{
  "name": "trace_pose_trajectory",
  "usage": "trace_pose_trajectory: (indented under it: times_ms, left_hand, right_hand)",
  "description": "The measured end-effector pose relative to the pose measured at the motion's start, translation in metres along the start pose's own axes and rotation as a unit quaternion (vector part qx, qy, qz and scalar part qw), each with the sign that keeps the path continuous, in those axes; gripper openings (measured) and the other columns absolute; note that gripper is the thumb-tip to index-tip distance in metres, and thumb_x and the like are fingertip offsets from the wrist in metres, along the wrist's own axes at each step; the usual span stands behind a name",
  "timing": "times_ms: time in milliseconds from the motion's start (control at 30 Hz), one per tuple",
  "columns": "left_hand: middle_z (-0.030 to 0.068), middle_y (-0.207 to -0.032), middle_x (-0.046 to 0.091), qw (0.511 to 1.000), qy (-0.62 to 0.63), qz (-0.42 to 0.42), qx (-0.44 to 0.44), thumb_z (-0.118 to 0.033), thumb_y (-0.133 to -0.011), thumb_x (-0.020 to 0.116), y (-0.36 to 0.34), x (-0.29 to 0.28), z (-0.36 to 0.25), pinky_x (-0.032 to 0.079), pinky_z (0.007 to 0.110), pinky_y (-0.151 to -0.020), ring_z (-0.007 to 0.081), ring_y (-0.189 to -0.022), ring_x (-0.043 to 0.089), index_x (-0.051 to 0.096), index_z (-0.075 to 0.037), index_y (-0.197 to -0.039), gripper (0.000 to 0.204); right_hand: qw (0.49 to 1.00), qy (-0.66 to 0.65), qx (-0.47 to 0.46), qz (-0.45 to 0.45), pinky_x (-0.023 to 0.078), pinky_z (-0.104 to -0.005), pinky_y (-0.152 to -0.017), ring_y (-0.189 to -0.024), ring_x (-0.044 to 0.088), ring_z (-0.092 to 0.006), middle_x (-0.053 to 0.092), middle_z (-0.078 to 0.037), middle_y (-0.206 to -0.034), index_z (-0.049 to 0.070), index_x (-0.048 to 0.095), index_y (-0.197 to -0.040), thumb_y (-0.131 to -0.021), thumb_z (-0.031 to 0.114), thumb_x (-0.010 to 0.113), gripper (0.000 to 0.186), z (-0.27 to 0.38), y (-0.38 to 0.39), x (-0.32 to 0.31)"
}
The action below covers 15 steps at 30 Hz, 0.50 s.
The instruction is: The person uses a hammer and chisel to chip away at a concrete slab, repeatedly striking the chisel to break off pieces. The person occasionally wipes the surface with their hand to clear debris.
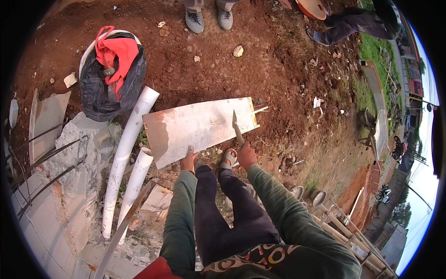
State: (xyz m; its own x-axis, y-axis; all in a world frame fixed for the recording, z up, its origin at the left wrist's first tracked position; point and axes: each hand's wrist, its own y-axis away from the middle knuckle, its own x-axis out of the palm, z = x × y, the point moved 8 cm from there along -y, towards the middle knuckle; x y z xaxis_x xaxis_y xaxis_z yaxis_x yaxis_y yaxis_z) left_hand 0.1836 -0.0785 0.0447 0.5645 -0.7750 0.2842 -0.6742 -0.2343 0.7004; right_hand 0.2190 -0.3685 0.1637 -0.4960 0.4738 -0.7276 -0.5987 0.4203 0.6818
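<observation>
My left hand (188,160) grips the lower edge of a long, pale wooden board (181,130) that slants across the middle of the view, with darker stains at its left end and splintered strips at its right. My right hand (246,154) is closed on the handle of a bladed hand tool (236,122), whose metal head points away from me over the board's right part. My feet (228,158) are on rubble and soil just below the board.
White pipes (124,167), broken concrete with bent rebar (69,153) and a bag-lined bucket (111,79) are at left. Bamboo poles (339,228) lie lower right. Two other people stand beyond me, one in grey shoes (194,19), another in dark trousers (353,30) beside an orange pan (309,7).
</observation>
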Motion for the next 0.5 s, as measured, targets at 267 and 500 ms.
trace_pose_trajectory:
  times_ms: [267,500]
  left_hand:
    - [0.0175,-0.131,0.054,0.973,-0.218,0.042,-0.07,-0.021,-0.093,0.069,-0.077,-0.088,0.053,0.053,0.04,-0.099,0.0285,-0.116,0.057,0.047,0.007,-0.134,0.055]
    - [0.0184,-0.134,0.051,0.99,-0.021,-0.014,-0.137,-0.02,-0.098,0.061,-0.08,-0.1,0.075,0.053,0.039,-0.099,0.028,-0.12,0.054,0.044,0.011,-0.133,0.05]
  right_hand:
    - [0.983,0.133,-0.049,0.113,0.052,-0.0523,-0.087,-0.103,0.064,-0.0423,0.066,-0.027,-0.109,0.001,0.066,-0.112,-0.097,0.041,0.05,0.046,0.02,-0.14,0.083]
    - [0.941,0.251,-0.157,0.164,0.056,-0.0492,-0.066,-0.071,0.069,-0.0311,0.068,-0.017,-0.078,-0.002,0.067,-0.099,-0.104,0.024,0.038,0.039,0.013,-0.206,0.125]
